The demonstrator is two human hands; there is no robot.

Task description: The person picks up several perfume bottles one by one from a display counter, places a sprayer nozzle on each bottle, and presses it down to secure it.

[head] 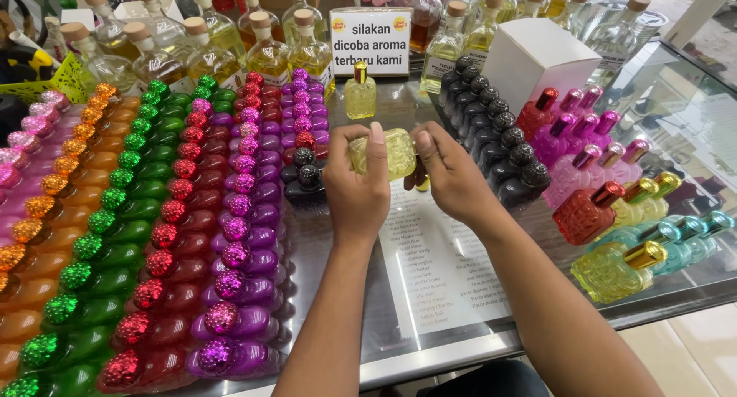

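Both hands up over the middle of the glass table (461, 343), wrapped around one small yellow glass bottle (384, 153). Left hand (357, 186) gripping its left side, thumb pressed on the front; right hand (451, 178) closed on the right side, with a bit of gold cap (422, 183) peeking out under the fingers. Bottle lifted clear of the table, lying roughly sideways.

At 12 o'clock from the bottle, a little yellow bottle with gold cap (360, 91) standing upright, white sign card (371, 41) just behind it. At 9 o'clock, long rows of purple, red, green and orange bottles (192, 236) lying packed tight. At 3 o'clock, a line of black bottles (499, 132), then pink, red and yellow ones beyond. White box (537, 63) at 1 o'clock. Printed paper sheet (437, 266) under the glass at 6 o'clock.
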